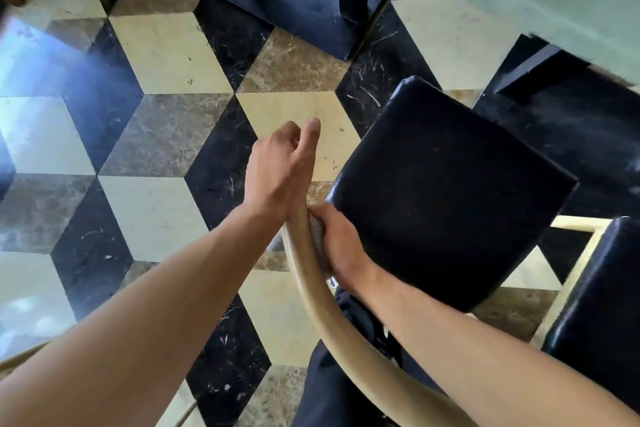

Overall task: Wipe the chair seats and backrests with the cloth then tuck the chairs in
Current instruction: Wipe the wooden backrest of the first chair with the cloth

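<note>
A single head-mounted wide-angle camera looks steeply downward from standing height. The view faces forward and down, along both forearms, which enter from the bottom edge. The left hand and right hand sit near frame centre, close to the lens. The chair seat lies just right of centre; the patterned floor fills the left half. Straight lines bow toward the edges. No second view exists.
</note>
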Tool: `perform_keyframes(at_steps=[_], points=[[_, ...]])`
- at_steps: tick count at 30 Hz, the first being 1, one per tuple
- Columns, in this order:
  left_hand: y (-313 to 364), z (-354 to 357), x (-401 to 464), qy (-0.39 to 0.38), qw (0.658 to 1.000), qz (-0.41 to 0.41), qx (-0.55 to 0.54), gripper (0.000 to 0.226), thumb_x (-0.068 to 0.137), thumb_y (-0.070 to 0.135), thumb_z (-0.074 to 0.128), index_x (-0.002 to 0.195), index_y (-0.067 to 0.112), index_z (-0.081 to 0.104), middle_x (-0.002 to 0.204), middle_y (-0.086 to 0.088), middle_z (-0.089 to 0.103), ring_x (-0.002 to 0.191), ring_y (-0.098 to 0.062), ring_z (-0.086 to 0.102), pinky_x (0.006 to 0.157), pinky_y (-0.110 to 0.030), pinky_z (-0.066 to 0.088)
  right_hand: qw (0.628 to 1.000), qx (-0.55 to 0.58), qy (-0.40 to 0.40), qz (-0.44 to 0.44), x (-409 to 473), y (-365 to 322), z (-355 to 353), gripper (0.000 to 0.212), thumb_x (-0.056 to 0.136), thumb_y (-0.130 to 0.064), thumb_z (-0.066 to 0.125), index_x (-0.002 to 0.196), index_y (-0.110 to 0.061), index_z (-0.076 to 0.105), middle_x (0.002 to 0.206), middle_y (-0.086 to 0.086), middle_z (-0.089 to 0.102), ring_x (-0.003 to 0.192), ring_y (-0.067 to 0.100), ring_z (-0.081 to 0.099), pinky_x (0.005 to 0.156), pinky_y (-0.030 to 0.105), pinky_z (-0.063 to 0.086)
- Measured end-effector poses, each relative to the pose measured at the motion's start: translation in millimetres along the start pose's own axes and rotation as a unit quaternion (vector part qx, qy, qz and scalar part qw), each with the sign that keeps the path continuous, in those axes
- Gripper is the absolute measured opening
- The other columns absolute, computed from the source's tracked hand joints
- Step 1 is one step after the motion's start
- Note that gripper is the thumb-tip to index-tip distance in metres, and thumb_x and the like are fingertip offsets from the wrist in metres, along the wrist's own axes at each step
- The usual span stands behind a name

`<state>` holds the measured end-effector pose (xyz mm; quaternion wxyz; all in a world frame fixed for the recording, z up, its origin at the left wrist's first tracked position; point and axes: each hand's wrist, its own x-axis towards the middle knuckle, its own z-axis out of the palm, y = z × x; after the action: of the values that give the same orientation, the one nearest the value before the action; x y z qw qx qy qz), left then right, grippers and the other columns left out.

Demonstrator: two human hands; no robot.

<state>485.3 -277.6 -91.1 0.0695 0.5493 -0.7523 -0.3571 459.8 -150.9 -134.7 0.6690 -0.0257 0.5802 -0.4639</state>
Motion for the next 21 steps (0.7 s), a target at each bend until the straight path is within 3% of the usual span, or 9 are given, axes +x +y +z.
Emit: perform_keyframes(at_steps=[2, 5, 7, 9, 10, 12, 15, 19, 21], points=[[0.8, -2.0, -0.7, 0.004, 1.000, -0.005, -0.004, 0.071, 0.091, 0.069, 0.026, 0.078, 0.008, 0.061, 0.073, -0.008, 0.069, 0.076, -0.026, 0.066, 0.072, -0.047, 0.053, 0.998, 0.049, 0.016, 0.027, -19.1, -4.9, 1.4, 0.043, 0.095, -0.048, 0.052, 0.084, -0.016, 0.077, 0.083, 0.009, 0.075, 0.082, 0.022, 0.072, 0.084, 0.043, 0.058], [0.0, 0.3, -1.9, -0.009, 0.999, -0.048, -0.014, 0.074, 0.088, 0.076, 0.017, 0.082, 0.014, 0.058, 0.079, -0.008, 0.066, 0.078, -0.027, 0.062, 0.066, -0.041, 0.045, 0.990, 0.127, 0.048, 0.034, -46.8, -7.7, -3.8, 0.039, 0.104, -0.042, 0.047, 0.111, -0.017, 0.075, 0.112, 0.020, 0.073, 0.111, 0.038, 0.067, 0.103, 0.061, 0.048], [3.2, -2.4, -9.9, -0.020, 0.994, -0.102, -0.021, 0.079, 0.086, 0.077, 0.009, 0.101, 0.017, 0.059, 0.096, -0.013, 0.065, 0.084, -0.030, 0.057, 0.068, -0.040, 0.037, 0.993, 0.109, 0.043, -0.023, -66.6, -3.5, -7.9, 0.040, 0.104, -0.040, 0.045, 0.119, -0.011, 0.069, 0.116, 0.018, 0.072, 0.113, 0.031, 0.067, 0.107, 0.059, 0.045], [3.9, -3.9, -20.9, -0.052, 0.990, -0.130, -0.019, 0.083, 0.086, 0.071, 0.009, 0.137, 0.019, 0.049, 0.125, -0.017, 0.060, 0.104, -0.037, 0.057, 0.083, -0.044, 0.039, 0.991, -0.007, 0.049, -0.121, -82.4, 1.0, -9.2, 0.037, 0.101, -0.040, 0.047, 0.119, -0.013, 0.066, 0.116, 0.013, 0.069, 0.113, 0.021, 0.065, 0.108, 0.053, 0.044], [1.5, -8.9, -26.9, -0.063, 0.987, -0.142, -0.028, 0.085, 0.086, 0.070, 0.010, 0.146, 0.019, 0.043, 0.134, -0.018, 0.056, 0.115, -0.038, 0.055, 0.091, -0.046, 0.039, 0.981, -0.075, 0.047, -0.172, -88.2, 2.5, -7.7, 0.034, 0.102, -0.038, 0.048, 0.122, -0.017, 0.065, 0.121, 0.004, 0.067, 0.118, 0.015, 0.062, 0.109, 0.047, 0.044], [-8.2, -22.1, -40.2, -0.073, 0.969, -0.219, -0.089, 0.100, 0.082, 0.080, 0.003, 0.147, 0.017, 0.046, 0.141, -0.019, 0.054, 0.124, -0.039, 0.053, 0.102, -0.048, 0.037, 0.950, -0.194, 0.036, -0.241, -95.7, 5.8, -3.4, 0.037, 0.104, -0.036, 0.049, 0.136, -0.021, 0.059, 0.140, -0.012, 0.056, 0.135, 0.007, 0.048, 0.115, 0.035, 0.039], [-29.9, -36.4, -58.4, -0.074, 0.951, -0.280, -0.105, 0.114, 0.076, 0.088, -0.003, 0.138, 0.014, 0.057, 0.136, -0.022, 0.058, 0.122, -0.039, 0.055, 0.106, -0.050, 0.039, 0.893, -0.332, 0.048, -0.301, -99.5, 10.2, 2.7, 0.049, 0.103, -0.035, 0.051, 0.149, -0.020, 0.048, 0.157, -0.018, 0.033, 0.148, 0.002, 0.026, 0.120, 0.025, 0.027], [-53.6, -49.3, -78.0, -0.056, 0.941, -0.311, -0.122, 0.105, 0.085, 0.082, 0.002, 0.133, 0.010, 0.061, 0.134, -0.024, 0.059, 0.122, -0.039, 0.055, 0.098, -0.045, 0.037, 0.778, -0.497, 0.055, -0.381, -90.7, 8.8, 14.4, 0.043, 0.104, -0.033, 0.053, 0.146, -0.024, 0.053, 0.164, -0.009, 0.030, 0.146, 0.027, 0.030, 0.119, 0.043, 0.033], [-61.9, -57.2, -82.4, -0.059, 0.938, -0.307, -0.147, 0.106, 0.084, 0.082, 0.002, 0.125, 0.008, 0.066, 0.122, -0.022, 0.067, 0.114, -0.038, 0.061, 0.103, -0.044, 0.040, 0.718, -0.591, 0.062, -0.362, -77.6, -3.5, 26.8, 0.043, 0.105, -0.039, 0.043, 0.146, -0.032, 0.052, 0.167, -0.010, 0.019, 0.147, 0.037, 0.025, 0.116, 0.053, 0.036]])
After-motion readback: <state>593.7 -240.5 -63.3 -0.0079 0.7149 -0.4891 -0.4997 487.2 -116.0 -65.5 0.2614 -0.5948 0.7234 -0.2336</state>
